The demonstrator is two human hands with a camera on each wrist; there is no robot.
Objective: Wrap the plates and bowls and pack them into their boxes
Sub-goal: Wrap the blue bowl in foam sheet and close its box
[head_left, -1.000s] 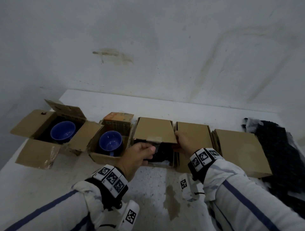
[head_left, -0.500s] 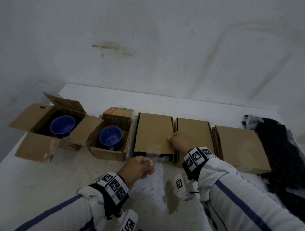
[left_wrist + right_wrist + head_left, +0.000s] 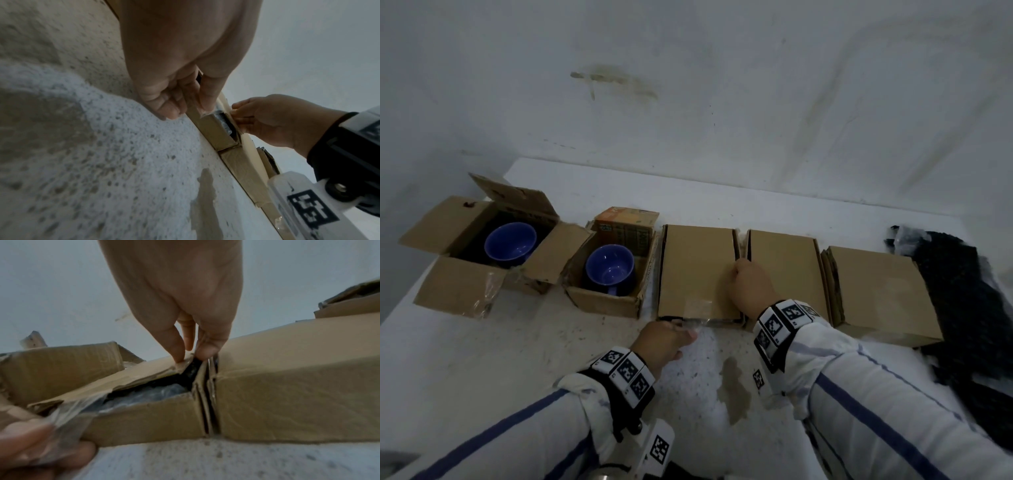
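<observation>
The middle cardboard box [image 3: 695,267] lies on the white table [image 3: 482,370] with its lid down. Through the gap under the lid [image 3: 133,376] I see a dark item in plastic wrap [image 3: 144,395]. My right hand [image 3: 748,284] pinches the lid's right edge, index finger on top and thumb in the gap [image 3: 193,352]. My left hand [image 3: 667,339] pinches a strip of clear tape [image 3: 68,412] at the box's front edge [image 3: 185,104]. Two blue bowls [image 3: 510,241] [image 3: 609,269] sit unwrapped in the open boxes at the left.
Right of the middle box, two more boxes [image 3: 786,267] [image 3: 876,291] stand shut. A heap of black wrapping [image 3: 962,308] lies at the table's right end. A wall runs along the far side, and a brownish stain [image 3: 732,387] marks the table near me.
The middle box's lid has come down from raised to flat. My left hand drew out from under it to the front edge and holds the tape. My right hand followed the lid down.
</observation>
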